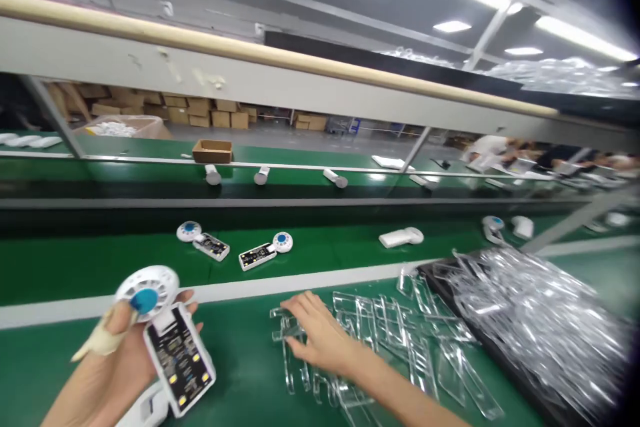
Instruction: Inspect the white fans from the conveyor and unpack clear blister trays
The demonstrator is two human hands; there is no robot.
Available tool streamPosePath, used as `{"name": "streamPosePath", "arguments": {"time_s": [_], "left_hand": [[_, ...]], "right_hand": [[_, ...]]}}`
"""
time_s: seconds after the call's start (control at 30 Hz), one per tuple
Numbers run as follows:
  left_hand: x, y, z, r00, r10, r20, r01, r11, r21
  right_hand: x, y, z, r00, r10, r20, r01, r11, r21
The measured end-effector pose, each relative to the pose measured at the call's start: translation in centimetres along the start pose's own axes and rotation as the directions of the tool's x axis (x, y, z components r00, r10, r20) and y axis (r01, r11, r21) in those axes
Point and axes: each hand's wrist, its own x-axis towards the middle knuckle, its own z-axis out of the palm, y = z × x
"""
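Observation:
My left hand (117, 353) is closed around a white handheld fan (147, 293). Its round head has a blue centre, and a bare circuit board (181, 360) shows in its opened handle. A finger wrap covers part of the thumb. Under that hand lies another white part (150, 408), partly hidden. My right hand (320, 333) reaches over loose clear plastic pieces (390, 327), its thumb and fingers bent around the end of one clear plastic piece (278, 324) at the left of the group.
A black tray (505, 353) heaped with clear pieces stands at right. Beyond a pale rail, two opened fans (213, 247) (257, 256) and a white one (401, 237) lie on the green belt (325, 247). A metal post (570, 220) stands at right. Other people work far right.

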Motion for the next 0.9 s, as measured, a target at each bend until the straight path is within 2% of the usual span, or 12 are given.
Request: {"name": "streamPosePath", "arguments": {"time_s": [0.07, 0.13, 0.23, 0.33, 0.47, 0.57, 0.67, 0.73, 0.8, 0.9], "left_hand": [[-0.8, -0.5, 1.2, 0.999, 0.023, 0.041, -0.023, 1.0, -0.011], [-0.9, -1.5, 1.9, 0.998, 0.028, 0.056, -0.027, 0.999, -0.029], [-1.1, -2.7, 2.4, 0.997, 0.016, 0.074, -0.009, 0.996, -0.093], [-1.9, -3.2, 2.9, 0.996, 0.002, 0.094, 0.011, 0.989, -0.146], [-2.5, -3.5, 2.8, 0.996, -0.03, 0.088, 0.045, 0.982, -0.183], [-2.3, -3.8, 2.1, 0.997, -0.039, 0.069, 0.052, 0.976, -0.209], [-1.9, -3.8, 1.6, 0.996, -0.044, 0.078, 0.06, 0.974, -0.219], [-1.8, -3.8, 1.4, 0.993, -0.05, 0.103, 0.073, 0.969, -0.235], [-1.7, -3.7, 1.0, 0.988, -0.051, 0.145, 0.083, 0.972, -0.218], [-1.6, -3.5, 0.4, 0.98, -0.083, 0.182, 0.091, 0.995, -0.034]], "right_hand": [[0.6, -2.8, -0.8, 0.988, 0.116, -0.102, -0.1, 0.982, 0.157], [1.5, -5.9, -0.6, 0.971, 0.181, -0.155, -0.133, 0.952, 0.277], [3.1, -9.8, 1.2, 0.965, 0.175, -0.198, -0.116, 0.954, 0.278], [4.7, -12.1, 3.4, 0.935, 0.197, -0.295, -0.128, 0.963, 0.236], [5.8, -13.6, 5.6, 0.838, 0.312, -0.448, -0.222, 0.944, 0.243], [5.8, -14.2, 7.0, 0.817, 0.352, -0.457, -0.275, 0.934, 0.228], [5.5, -14.2, 7.4, 0.845, 0.407, -0.348, -0.328, 0.907, 0.264], [5.4, -13.9, 6.8, 0.879, 0.386, -0.281, -0.308, 0.908, 0.283], [5.4, -13.7, 5.8, 0.904, 0.316, -0.289, -0.244, 0.935, 0.259], [5.3, -13.6, 4.8, 0.909, 0.249, -0.334, -0.191, 0.962, 0.197]]}}
